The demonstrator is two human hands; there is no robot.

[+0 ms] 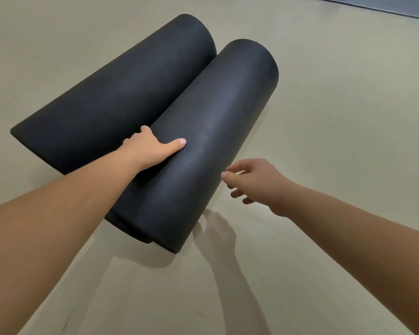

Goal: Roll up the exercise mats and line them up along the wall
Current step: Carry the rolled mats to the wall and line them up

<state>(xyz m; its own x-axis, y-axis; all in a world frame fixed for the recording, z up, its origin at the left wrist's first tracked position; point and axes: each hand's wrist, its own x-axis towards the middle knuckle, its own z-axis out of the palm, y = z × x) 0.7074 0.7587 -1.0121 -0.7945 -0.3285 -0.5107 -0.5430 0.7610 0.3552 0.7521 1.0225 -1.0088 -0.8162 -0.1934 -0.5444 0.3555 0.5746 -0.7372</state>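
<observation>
- The left hand (pixel 153 148) is lying over the near mat (pixel 215 122). Its thumb is stretching flat across the top of the roll, and its fingers are bending down into the seam between the two rolls.
- Those fingertips are disappearing into the seam, so only the knuckles are showing. The hand is gripping the roll's left flank.
- The right hand (pixel 257 180) is hanging just off the near mat's right edge, not touching it. Its fingers are curling loosely and it is holding nothing.
- The near mat is lying rolled up on the floor (pixel 336 117), running from bottom centre up and away to the right. The left forearm is covering part of its lower left side.
- At its near end, one lapped edge of the outer layer is peeking out. The spiral itself is too dark to read.
- The far mat (pixel 121 93) is also lying rolled, pressing against the near one along the upper part of its length. The wrist is hiding part of their meeting line.
- Both far ends are turning away from the camera, so nothing of their faces is showing.
- A dark strip (pixel 382 8) is cutting across the top right corner, cropped by the frame. I cannot tell whether it is the wall's base.
- Arm shadows (pixel 218 233) are falling on the floor beneath the right hand.
</observation>
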